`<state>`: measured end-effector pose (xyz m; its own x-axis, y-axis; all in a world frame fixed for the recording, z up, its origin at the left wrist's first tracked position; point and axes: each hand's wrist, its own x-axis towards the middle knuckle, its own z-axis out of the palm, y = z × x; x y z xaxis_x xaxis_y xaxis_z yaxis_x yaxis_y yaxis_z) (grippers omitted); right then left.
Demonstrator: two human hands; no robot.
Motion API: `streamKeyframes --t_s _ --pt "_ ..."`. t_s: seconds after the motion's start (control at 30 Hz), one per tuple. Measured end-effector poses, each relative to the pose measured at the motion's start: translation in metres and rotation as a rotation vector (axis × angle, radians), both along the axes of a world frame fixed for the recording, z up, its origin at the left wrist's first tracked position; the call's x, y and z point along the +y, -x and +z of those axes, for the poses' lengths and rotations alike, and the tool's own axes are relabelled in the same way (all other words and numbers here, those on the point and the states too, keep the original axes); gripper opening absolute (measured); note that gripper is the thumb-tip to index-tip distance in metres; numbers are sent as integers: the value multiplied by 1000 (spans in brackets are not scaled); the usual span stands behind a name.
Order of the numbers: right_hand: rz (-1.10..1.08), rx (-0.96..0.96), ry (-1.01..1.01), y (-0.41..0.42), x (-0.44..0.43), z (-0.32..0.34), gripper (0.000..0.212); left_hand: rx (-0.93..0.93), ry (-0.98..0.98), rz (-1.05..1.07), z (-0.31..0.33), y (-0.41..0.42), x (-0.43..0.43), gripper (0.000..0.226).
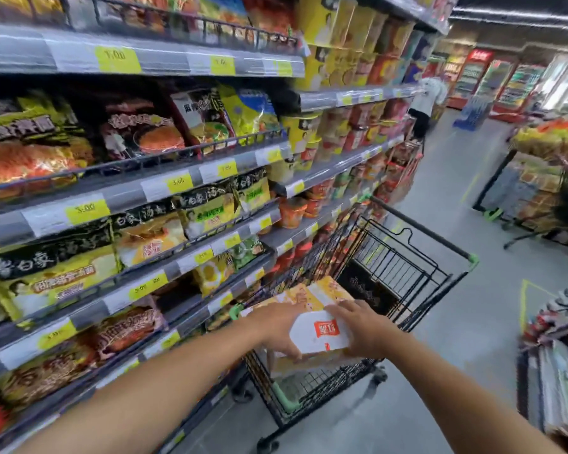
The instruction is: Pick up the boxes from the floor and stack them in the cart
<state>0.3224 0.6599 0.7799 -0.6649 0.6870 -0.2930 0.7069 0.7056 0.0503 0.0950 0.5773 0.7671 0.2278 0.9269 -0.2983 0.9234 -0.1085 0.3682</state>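
I hold one box (318, 332) between both hands, just above the near end of the cart (433, 239). My left hand (276, 326) grips its left edge with fingers curled underneath. My right hand (361, 326) clasps the right edge from above. The box sits tilted, not yet set down.

The cart stands on wheels, so I think a shove from the box against its wire wall could roll it away and leave the box hanging on the rim. A low corner could also catch on the wire and twist the box out of my grip. The shelf (164, 181) runs close along my left arm, so a wide elbow could knock noodle packs (151, 237) loose.

The count is one box in hand, two hands on it and one cart in front of me. A dark shape (364, 286) lies deeper in the basket, and I cannot tell whether it is another box. I see no boxes on the floor (440, 371) from here.
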Motion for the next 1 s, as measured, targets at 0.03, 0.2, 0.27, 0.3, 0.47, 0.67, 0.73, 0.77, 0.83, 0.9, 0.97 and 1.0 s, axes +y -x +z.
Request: streamKeyframes --t_s 0.03,0.2,0.27,0.3,0.47,0.67,0.73,0.77,0.83,0.9,0.97,1.0 --pt "15 -4 32 0 6 -8 99 -16 12 20 -8 -3 2 87" --pt "99 -37 126 3 54 -41 100 -30 86 141 -46 -9 24 93" --pt "150 -51 149 6 72 -48 99 -30 119 172 -50 -11 32 90" --pt "182 -53 165 9 83 -49 97 -32 131 192 -51 -11 38 89" --pt "302 -73 240 14 127 -52 105 -64 169 285 -56 -12 62 85" --pt "434 -100 266 15 171 -67 144 -79 188 407 -70 -28 80 93" --pt "467 -120 269 18 181 -72 142 -84 198 447 -73 -31 81 92" --pt "482 -141 270 19 185 -74 137 -83 204 463 -74 -33 82 93" --pt "495 -169 277 21 190 -77 119 -92 215 488 -74 -37 83 97" --pt "505 -163 295 23 194 -80 116 -96 230 500 -70 -41 83 99" --pt "524 -183 303 23 195 -82 115 -87 245 513 -68 -43 83 98" --pt "531 -183 300 23 196 -86 112 -82 256 518 -68 -44 83 97"
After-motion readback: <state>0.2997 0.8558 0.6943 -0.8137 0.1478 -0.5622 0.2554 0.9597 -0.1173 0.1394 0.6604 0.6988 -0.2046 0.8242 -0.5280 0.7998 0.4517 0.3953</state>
